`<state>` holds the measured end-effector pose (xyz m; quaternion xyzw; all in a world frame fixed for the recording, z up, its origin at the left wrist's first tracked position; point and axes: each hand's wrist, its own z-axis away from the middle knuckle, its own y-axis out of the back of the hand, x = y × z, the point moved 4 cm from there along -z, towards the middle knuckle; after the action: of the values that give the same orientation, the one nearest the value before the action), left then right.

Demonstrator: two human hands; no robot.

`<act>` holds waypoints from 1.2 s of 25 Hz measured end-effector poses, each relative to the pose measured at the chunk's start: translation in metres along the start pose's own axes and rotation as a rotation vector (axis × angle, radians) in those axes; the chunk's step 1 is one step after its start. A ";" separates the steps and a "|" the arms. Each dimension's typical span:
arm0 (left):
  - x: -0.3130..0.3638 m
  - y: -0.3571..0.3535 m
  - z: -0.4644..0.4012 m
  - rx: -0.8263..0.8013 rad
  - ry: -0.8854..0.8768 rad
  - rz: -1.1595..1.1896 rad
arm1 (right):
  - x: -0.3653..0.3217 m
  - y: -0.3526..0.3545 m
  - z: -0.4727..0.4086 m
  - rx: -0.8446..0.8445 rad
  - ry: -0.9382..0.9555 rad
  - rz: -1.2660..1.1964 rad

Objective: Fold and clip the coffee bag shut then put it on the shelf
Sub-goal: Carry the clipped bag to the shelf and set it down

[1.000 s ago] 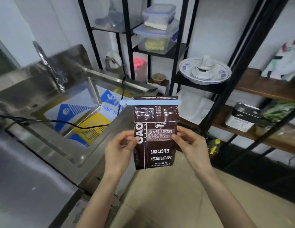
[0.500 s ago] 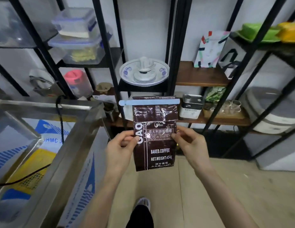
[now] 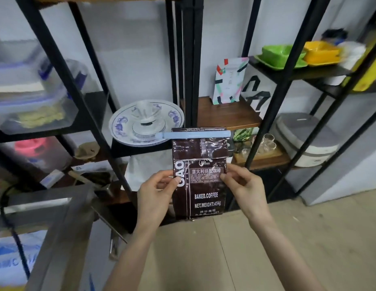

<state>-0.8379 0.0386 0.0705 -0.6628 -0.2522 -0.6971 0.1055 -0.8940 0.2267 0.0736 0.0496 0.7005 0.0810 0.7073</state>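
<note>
Centre of the frame: left hand point(image 3: 154, 191) and right hand point(image 3: 243, 186) pinch the upright coffee bag point(image 3: 200, 181) by its side edges; a blue clip point(image 3: 194, 135) clamps its folded top

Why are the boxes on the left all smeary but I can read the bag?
Head view: the boxes on the left are smeared by motion blur; the bag, held between the left hand and right hand, is sharp, with glare on its folded top; shelf posts bow from the wide lens.
</note>
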 end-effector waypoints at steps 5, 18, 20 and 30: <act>-0.002 -0.012 -0.053 -0.088 -0.012 -0.010 | -0.001 -0.011 -0.033 0.092 -0.021 0.008; 0.001 -0.097 -0.136 -0.212 -0.028 -0.006 | 0.015 0.024 -0.132 0.199 -0.040 0.003; 0.006 -0.117 -0.151 -0.208 -0.025 -0.007 | 0.017 0.035 -0.158 0.187 -0.031 -0.008; 0.031 -0.206 -0.225 -0.078 0.008 -0.017 | 0.022 0.077 -0.290 0.081 0.001 0.026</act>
<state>-1.1359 0.1091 0.0582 -0.6616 -0.2299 -0.7098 0.0745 -1.1867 0.2938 0.0626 0.0872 0.7029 0.0617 0.7033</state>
